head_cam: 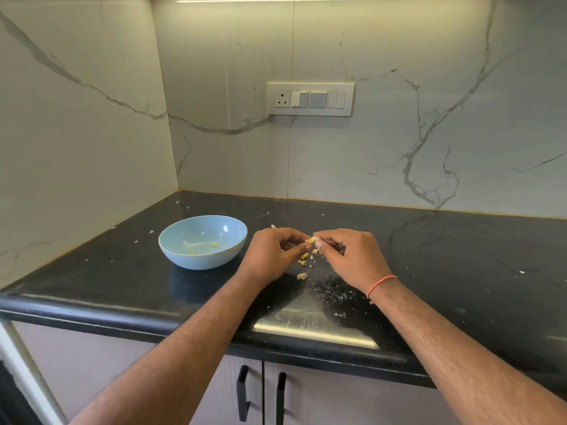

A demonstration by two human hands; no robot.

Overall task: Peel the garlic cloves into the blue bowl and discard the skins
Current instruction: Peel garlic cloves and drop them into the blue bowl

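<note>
Two of my hands meet at the middle of the frame above the black counter (429, 256): my left hand (273, 256) and right hand (349, 256) both pinch one garlic clove (312, 240) with curled fingertips. Bits of skin (303, 265) lie just below it. The blue bowl (184, 256) sits left of centre, holding a few yellowish pieces.

My left hand (274, 252) and right hand (346, 256) pinch one garlic clove (312, 240) between them above the black table (460, 256); skins (303, 265) lie below, blue bowl (203, 241) just left.
</note>
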